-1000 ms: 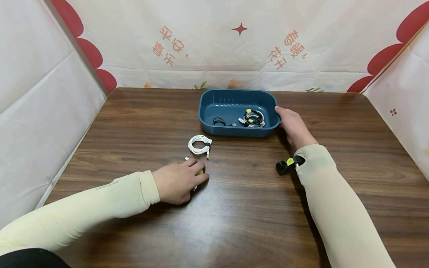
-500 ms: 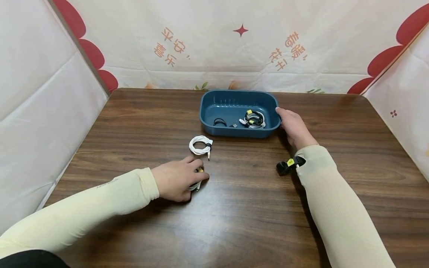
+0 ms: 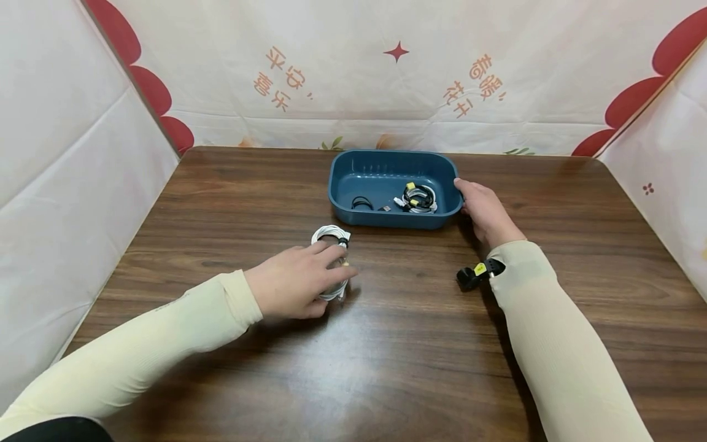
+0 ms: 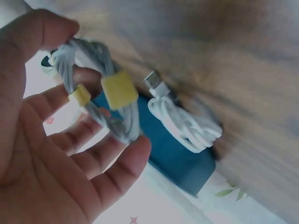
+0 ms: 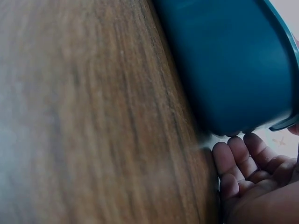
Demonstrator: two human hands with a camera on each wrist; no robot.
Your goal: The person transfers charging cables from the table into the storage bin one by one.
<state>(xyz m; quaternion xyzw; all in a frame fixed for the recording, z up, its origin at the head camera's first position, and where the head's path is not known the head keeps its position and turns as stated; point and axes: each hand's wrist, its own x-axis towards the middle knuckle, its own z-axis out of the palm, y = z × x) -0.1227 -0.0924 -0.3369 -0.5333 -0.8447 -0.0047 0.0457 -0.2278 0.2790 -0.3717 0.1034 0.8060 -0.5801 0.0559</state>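
Moved up-frame since the earlier view, the left hand [image 3: 298, 279] pinches a banded grey-white coil [image 4: 132, 119], seemingly lifted, at mid-frame. Just beyond lies a smooth white coil [image 3: 330, 231]; upper centre, a glossy, round-cornered blue bin [image 3: 386, 220] holds cables [image 3: 422, 207]; rightmost, the right hand [image 3: 488, 212] grips its end.

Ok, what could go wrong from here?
The yellow-tied coil might snag the other coil, which lies close by.
The left hand holds it in the fingers, off the palm, so it could slip.
The right hand steadies only one end of the bin, so a bump might swivel it.
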